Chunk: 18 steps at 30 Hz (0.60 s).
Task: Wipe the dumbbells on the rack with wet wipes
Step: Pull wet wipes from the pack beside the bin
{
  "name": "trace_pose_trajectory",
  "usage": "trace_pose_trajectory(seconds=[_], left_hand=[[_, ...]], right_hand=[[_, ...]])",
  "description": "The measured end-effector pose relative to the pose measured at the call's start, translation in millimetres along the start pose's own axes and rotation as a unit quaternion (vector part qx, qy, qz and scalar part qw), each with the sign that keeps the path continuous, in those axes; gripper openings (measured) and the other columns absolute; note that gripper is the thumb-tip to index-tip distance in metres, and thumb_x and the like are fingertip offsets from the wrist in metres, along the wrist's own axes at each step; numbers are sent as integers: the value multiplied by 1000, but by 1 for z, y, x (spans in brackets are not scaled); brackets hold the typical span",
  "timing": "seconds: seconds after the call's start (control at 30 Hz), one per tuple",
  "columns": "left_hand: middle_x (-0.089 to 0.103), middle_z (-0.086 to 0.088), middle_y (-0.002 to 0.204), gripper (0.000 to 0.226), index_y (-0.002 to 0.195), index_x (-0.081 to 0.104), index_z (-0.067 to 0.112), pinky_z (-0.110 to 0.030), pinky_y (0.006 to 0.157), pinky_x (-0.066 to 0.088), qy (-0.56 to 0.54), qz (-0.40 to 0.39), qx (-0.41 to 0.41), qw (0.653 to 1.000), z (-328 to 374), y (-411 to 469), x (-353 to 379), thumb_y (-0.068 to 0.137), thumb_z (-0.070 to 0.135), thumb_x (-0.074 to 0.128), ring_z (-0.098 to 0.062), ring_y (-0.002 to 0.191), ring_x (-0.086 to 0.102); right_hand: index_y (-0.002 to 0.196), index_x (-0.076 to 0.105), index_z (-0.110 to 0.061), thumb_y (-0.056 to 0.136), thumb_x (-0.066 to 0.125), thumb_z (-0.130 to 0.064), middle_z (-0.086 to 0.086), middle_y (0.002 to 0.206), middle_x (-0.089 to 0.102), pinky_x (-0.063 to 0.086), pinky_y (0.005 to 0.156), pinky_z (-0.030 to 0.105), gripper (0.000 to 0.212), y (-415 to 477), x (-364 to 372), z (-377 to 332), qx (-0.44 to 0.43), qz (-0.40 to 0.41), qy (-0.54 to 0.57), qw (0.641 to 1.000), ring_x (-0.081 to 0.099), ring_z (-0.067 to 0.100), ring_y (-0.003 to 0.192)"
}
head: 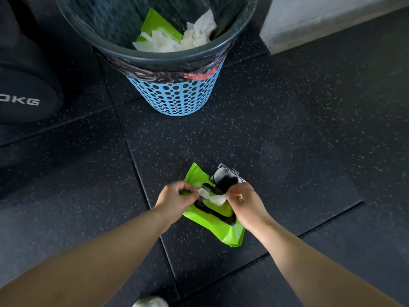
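A green wet-wipe pack [215,227] lies on the dark rubber floor, its black flip lid [224,178] standing open. A white wet wipe [215,199] sticks out of the pack's opening. My left hand [177,199] pinches one end of the wipe at the pack's left side. My right hand [245,203] pinches the other end, over the pack's right side. At the far left, a black dumbbell head [26,91] marked "KG" is partly cut off by the frame edge. No rack is in view.
A blue perforated bin [174,96] with a black liner stands ahead, holding used white wipes [194,36] and a green wrapper. A pale wall base [321,21] is at the upper right. A shoe tip [150,302] shows at the bottom edge.
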<state>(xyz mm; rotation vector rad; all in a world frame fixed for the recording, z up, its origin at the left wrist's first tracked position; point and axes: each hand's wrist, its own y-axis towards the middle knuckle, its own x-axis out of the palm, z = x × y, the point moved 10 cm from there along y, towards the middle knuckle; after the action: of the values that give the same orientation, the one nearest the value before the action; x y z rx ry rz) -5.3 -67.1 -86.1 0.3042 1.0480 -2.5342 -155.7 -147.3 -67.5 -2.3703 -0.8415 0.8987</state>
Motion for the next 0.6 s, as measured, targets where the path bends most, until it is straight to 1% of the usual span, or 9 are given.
trace_pose_trajectory(seconds=[0.07,0.1,0.2,0.3,0.43,0.47,0.53,0.57,0.6], left_hand=[[55,7,74,19,67,56,22,-3,42,32,2,6,-3,1000,-2,-2,0,82,15,66,-4,63,46],[55,7,73,20,66,56,22,-4,42,32,3,7,-3,1000,-2,-4,1,82,14,66,-4,62,45],[52,7,71,25,63,54,22,-4,42,32,5,10,4,1000,1,-7,1,82,11,66,-3,60,43],[48,10,67,27,62,52,21,-3,43,31,3,10,14,1000,5,-9,0,82,10,66,-2,59,41],[48,10,69,26,63,51,22,-3,44,32,10,11,15,1000,4,-10,1,81,12,66,-2,62,42],[48,9,69,26,63,51,22,-4,44,32,9,15,12,1000,2,-10,-1,81,12,66,-2,62,42],[50,8,70,24,64,53,22,-5,43,32,5,23,3,1000,-2,-8,-4,82,15,65,-3,61,42],[52,8,71,23,64,53,23,-6,43,32,4,24,-1,1000,-4,-8,-5,83,16,65,-4,61,42],[53,7,71,22,64,54,23,-7,43,31,4,21,-3,1000,-5,-7,-6,83,17,65,-5,61,43]], right_hand=[[99,60,-6,87,58,-18,2,102,46,38,63,17,17,-2,6,-16,-54,-8,-64,996,54,20,92],[102,61,-8,86,60,-21,-1,104,45,37,66,17,21,-1,10,-20,-69,-16,-112,991,53,18,91],[94,64,-4,88,55,-21,6,108,52,39,73,28,20,0,19,-27,-93,-30,-229,969,54,24,95],[79,58,-7,88,54,-15,7,99,51,35,67,27,12,0,16,-26,-97,-15,-182,978,50,20,83],[85,57,-3,90,49,-9,5,93,47,28,63,18,11,-3,15,-19,-99,-30,-145,984,45,16,79],[87,57,-3,91,48,-8,7,93,48,27,62,18,11,-3,14,-16,-88,-33,-129,987,46,19,80],[88,58,-4,92,47,-8,11,89,54,29,57,23,13,-3,7,-2,-23,-30,-33,999,50,24,81],[85,58,-8,92,47,-9,8,84,55,32,55,23,13,-3,5,5,13,-25,22,999,50,22,80],[82,57,-13,91,48,-10,3,80,55,34,54,17,14,-4,3,9,33,-20,61,997,50,19,80]])
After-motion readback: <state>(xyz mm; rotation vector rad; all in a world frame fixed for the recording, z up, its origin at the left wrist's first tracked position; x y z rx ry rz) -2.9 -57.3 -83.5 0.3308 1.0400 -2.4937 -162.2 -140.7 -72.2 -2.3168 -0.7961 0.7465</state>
